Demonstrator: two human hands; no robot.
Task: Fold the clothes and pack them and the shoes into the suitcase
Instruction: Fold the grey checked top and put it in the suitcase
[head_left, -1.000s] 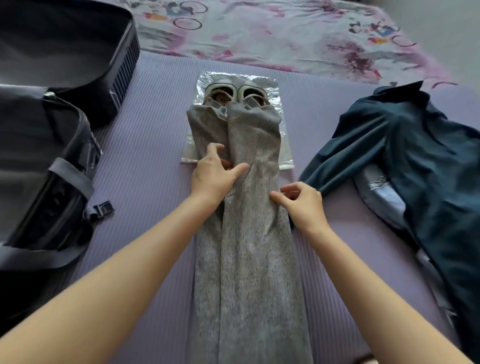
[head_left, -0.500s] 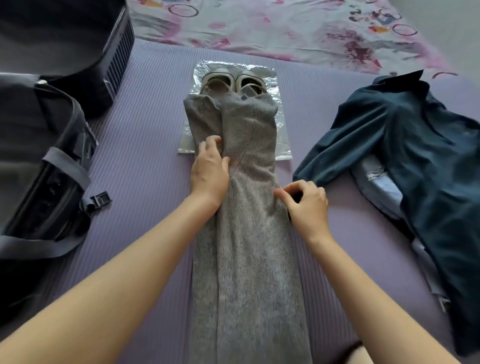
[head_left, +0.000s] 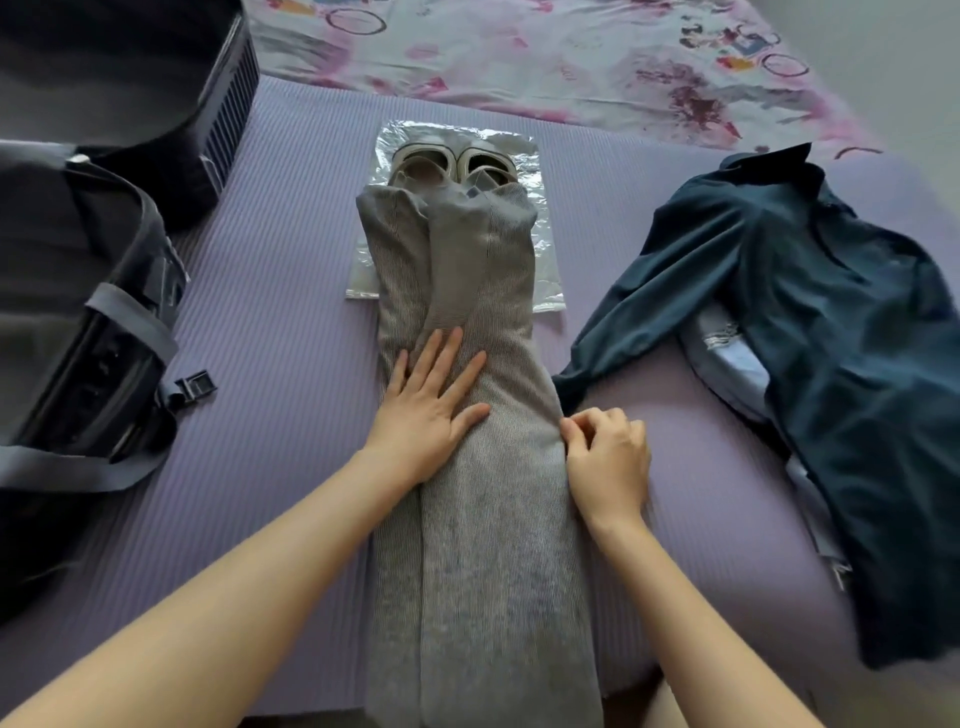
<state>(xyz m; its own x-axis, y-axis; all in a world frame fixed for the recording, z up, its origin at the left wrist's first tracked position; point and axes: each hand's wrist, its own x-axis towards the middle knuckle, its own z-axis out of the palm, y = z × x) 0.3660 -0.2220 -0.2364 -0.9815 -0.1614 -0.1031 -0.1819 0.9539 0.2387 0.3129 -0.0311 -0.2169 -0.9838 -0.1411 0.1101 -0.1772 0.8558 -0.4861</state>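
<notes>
The grey garment (head_left: 483, 545) lies folded lengthwise into a long, narrow strip down the middle of the purple mat (head_left: 270, 322). Its near end runs out of view at the bottom edge. Its far end lies on top of the shoes (head_left: 449, 166) and covers their near halves.

Left hand (head_left: 431, 410): open and flat, palm down, fingers straight and slightly spread. It presses on the left half of the garment, beside the lengthwise fold line.

Right hand (head_left: 608, 457): fingers curled, thumb and fingertips closed on the right edge of the garment, level with the left hand. Both forearms reach in from the bottom of the view.

The two shoes sit side by side, openings up, inside a clear plastic bag (head_left: 543, 249). The bag lies flat on the mat and shows on both sides of the garment.

The suitcase (head_left: 119, 83) lies open at the left edge of the mat, well apart from the garment. Its near half carries grey straps (head_left: 130, 322); one buckle (head_left: 195, 387) rests on the mat.

A dark blue shirt (head_left: 841, 374) lies unfolded on the right, one sleeve reaching close to the right hand. A pale cloth (head_left: 727, 353) shows from under the shirt. A floral sheet (head_left: 519, 57) covers the bed beyond the mat.
</notes>
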